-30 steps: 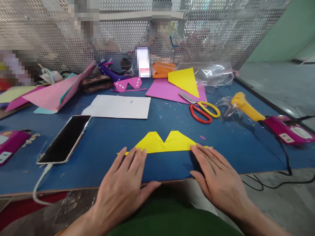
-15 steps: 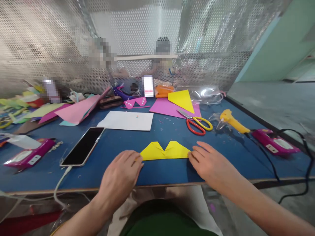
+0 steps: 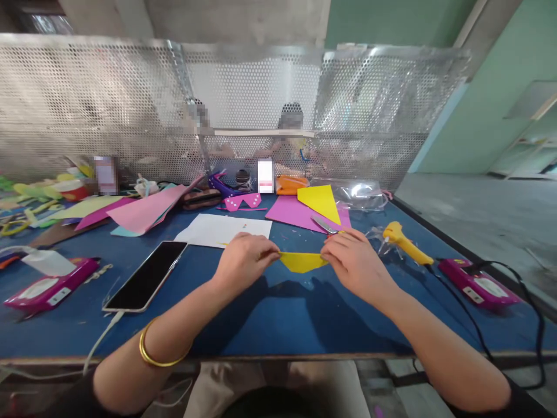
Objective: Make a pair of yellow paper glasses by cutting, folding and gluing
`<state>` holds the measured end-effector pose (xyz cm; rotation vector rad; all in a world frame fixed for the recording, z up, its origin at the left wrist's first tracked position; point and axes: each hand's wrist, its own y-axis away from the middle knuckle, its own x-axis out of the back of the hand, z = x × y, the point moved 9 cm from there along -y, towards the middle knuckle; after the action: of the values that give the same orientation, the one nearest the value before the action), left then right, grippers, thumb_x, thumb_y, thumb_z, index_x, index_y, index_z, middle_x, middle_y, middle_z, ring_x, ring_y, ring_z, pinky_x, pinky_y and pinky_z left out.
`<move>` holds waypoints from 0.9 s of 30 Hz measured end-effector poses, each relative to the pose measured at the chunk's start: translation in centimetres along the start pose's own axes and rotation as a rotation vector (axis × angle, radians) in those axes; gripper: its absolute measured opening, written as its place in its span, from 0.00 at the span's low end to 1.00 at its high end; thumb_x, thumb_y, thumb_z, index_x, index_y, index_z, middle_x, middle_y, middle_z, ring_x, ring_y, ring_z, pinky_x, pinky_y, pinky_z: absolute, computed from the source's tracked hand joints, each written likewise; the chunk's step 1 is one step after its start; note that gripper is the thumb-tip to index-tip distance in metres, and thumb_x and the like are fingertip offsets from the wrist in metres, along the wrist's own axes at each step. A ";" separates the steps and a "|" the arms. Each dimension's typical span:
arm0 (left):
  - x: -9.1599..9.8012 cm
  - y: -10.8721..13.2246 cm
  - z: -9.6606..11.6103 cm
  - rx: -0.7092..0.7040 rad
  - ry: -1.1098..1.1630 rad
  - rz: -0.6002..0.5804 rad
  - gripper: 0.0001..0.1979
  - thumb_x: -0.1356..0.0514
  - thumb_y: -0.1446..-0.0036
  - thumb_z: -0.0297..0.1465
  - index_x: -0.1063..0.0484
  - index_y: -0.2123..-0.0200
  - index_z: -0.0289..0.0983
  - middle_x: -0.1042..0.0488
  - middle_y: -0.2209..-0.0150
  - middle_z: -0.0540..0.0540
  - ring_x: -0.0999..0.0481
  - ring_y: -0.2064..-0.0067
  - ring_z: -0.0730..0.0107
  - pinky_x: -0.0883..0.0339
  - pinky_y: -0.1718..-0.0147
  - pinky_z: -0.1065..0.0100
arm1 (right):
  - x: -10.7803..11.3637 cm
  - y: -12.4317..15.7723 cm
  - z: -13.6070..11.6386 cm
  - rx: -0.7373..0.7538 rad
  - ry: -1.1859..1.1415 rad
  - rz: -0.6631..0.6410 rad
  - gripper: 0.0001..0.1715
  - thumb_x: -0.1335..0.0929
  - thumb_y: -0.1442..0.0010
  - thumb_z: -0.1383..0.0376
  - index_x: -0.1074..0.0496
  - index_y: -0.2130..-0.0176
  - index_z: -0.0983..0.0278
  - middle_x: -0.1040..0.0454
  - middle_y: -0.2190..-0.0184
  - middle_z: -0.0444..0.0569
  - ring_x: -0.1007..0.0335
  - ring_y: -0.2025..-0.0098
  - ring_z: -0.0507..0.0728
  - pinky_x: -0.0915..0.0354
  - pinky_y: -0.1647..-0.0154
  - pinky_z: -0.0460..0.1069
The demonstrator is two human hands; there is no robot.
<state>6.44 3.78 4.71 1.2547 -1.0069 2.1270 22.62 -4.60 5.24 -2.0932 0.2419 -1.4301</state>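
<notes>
Between my two hands a folded piece of yellow paper (image 3: 301, 262) is held up above the blue table, its lower edge bulging downward. My left hand (image 3: 247, 255) pinches it at the left, and a sliver of yellow shows beyond the knuckles. With fingers closed on its right side, my right hand (image 3: 354, 255) covers that end. Just behind the right hand lie scissors (image 3: 325, 225), their handles mostly hidden. A white sheet of paper (image 3: 209, 229) is on the table behind my left hand.
A charging phone (image 3: 148, 276) lies left, near a magenta power strip (image 3: 54, 284). At right are a yellow glue gun (image 3: 407, 242) and another power strip (image 3: 478, 283). Pink paper glasses (image 3: 242, 202) and coloured sheets (image 3: 148, 206) sit behind, before a perforated metal screen (image 3: 256, 87).
My hands have lifted the yellow paper off the table and away from me. Its notched edge no longer shows. My right hand now covers the scissor handles. The head view has tilted up.
</notes>
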 end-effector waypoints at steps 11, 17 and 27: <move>-1.0 -2.8 -4.9 0.360 0.500 -0.207 0.12 0.37 0.53 0.39 0.19 0.73 0.37 0.21 0.74 0.48 0.27 0.71 0.68 0.38 0.71 0.70 | -6.5 -2.9 9.4 -0.580 -0.926 0.114 0.27 0.32 0.41 0.47 0.26 0.54 0.66 0.18 0.59 0.58 0.20 0.58 0.63 0.25 0.59 0.57; -2.7 -1.9 -6.4 0.519 0.668 -0.207 0.13 0.34 0.57 0.41 0.18 0.73 0.38 0.22 0.74 0.48 0.29 0.71 0.69 0.39 0.72 0.69 | -8.1 -1.1 8.5 -0.781 -1.253 0.041 0.29 0.36 0.40 0.40 0.24 0.57 0.60 0.19 0.55 0.55 0.20 0.56 0.61 0.24 0.56 0.56; -4.4 -1.0 -5.7 0.663 0.814 -0.308 0.16 0.31 0.60 0.44 0.18 0.73 0.38 0.19 0.70 0.43 0.24 0.69 0.61 0.36 0.73 0.68 | -9.4 0.5 7.9 -0.991 -1.369 0.135 0.16 0.19 0.59 0.58 0.21 0.70 0.62 0.18 0.70 0.49 0.21 0.68 0.58 0.28 0.69 0.49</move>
<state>6.21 8.72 -0.60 0.5761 0.2348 2.4282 25.99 2.19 -4.41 -3.1702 0.5398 0.5824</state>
